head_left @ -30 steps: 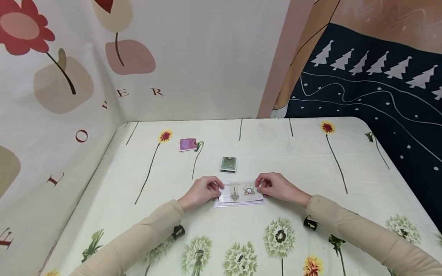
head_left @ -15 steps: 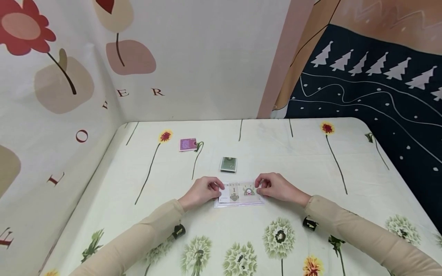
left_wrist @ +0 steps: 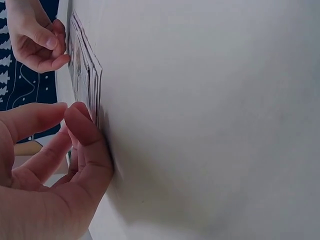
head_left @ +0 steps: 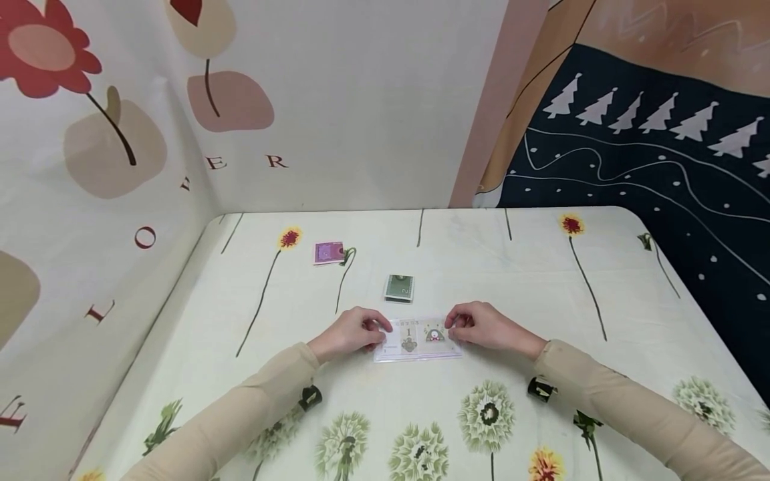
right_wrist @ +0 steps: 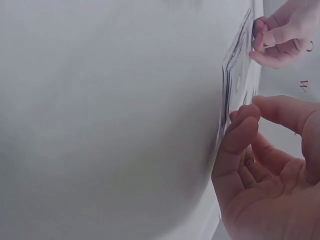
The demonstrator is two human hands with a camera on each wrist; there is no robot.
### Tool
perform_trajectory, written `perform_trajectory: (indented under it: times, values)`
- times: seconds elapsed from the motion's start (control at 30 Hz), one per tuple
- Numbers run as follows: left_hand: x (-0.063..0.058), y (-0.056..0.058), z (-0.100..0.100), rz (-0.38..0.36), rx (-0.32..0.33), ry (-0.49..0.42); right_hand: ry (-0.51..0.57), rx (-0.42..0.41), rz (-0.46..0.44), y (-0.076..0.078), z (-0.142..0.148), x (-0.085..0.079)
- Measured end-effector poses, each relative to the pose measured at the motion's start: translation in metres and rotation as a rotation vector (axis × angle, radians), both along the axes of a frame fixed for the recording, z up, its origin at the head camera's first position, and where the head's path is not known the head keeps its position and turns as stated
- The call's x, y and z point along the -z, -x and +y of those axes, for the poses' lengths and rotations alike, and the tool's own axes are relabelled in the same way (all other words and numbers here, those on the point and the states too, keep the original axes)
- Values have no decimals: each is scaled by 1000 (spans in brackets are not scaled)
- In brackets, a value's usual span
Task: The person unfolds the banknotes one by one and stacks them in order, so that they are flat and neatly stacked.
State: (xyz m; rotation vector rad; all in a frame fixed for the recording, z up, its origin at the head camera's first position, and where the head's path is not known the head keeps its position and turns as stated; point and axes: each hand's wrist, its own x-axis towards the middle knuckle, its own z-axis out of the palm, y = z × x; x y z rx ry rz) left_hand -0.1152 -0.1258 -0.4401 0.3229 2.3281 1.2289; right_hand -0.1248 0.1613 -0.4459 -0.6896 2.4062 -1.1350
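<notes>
A pale play banknote (head_left: 415, 339) printed with a "1" and a small cartoon figure lies on a thin stack of similar notes (left_wrist: 94, 75), whose layered edges show in both wrist views. My left hand (head_left: 355, 331) pinches its left end between thumb and fingers. At the right end, my right hand (head_left: 481, 326) pinches the same note. The right wrist view shows the thumb and fingertips of the right hand (right_wrist: 265, 160) meeting at the stack's edge. Just beyond the notes sits a folded green note (head_left: 400, 287) marked "2".
A folded purple note (head_left: 328, 252) lies farther back on the left. The flower-printed tablecloth (head_left: 511, 274) covers the table. A white patterned wall cloth (head_left: 361, 120) rises behind it, and a dark cloth with printed trees (head_left: 631, 153) hangs at the right.
The top banknote has settled down onto the stack, its near edge now closer to the edge of the notes below. Both hands keep nearly the same place and grip.
</notes>
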Motion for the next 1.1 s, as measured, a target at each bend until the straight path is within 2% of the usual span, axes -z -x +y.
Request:
perform_trajectory:
  times: [0.37, 0.53, 0.7, 0.87, 1.1]
  values:
    - [0, 4, 1, -62, -2, -19, 7, 3, -17, 3, -2, -4]
    - [-2, 5, 2, -59, -7, -19, 26, 13, -20, 6, -6, -6]
    - [-4, 8, 0, -58, -11, -34, 36, 19, 20, 10, -9, -10]
    - [-6, 12, -4, -59, -34, -54, 43, 49, 48, 15, -10, -16]
    - [-7, 18, -8, -51, -76, -67, 38, 47, 62, 21, -17, -19]
